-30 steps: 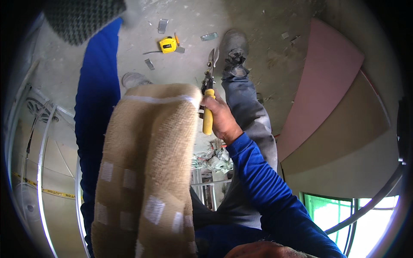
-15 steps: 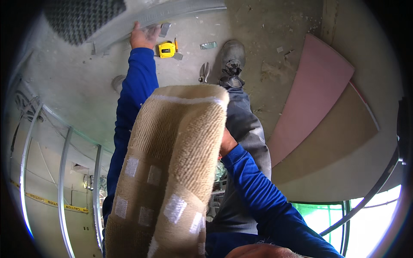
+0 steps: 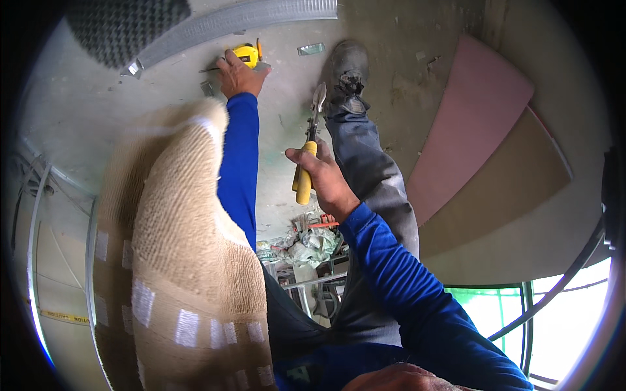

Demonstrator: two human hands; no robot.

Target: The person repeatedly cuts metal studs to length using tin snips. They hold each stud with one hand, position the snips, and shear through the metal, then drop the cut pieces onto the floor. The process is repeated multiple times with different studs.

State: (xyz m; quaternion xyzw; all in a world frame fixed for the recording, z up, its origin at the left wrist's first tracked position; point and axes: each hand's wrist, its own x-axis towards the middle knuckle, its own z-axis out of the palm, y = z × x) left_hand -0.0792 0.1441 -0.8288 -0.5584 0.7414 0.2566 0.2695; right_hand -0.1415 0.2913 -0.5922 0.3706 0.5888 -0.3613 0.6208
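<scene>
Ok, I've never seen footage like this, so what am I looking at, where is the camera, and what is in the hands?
There is no machine here: a person in blue sleeves works with bare hands. The camera sits on their head and looks down, and its fisheye lens bends straight edges. The left hand reaches down to the concrete floor, right at a yellow tape measure. The right hand grips yellow-handled metal snips, blades pointing away. Also on the floor: a curved metal track and pink and tan boards. The person's grey trouser leg and shoe show, and a beige knitted cloth fills the lower left.
</scene>
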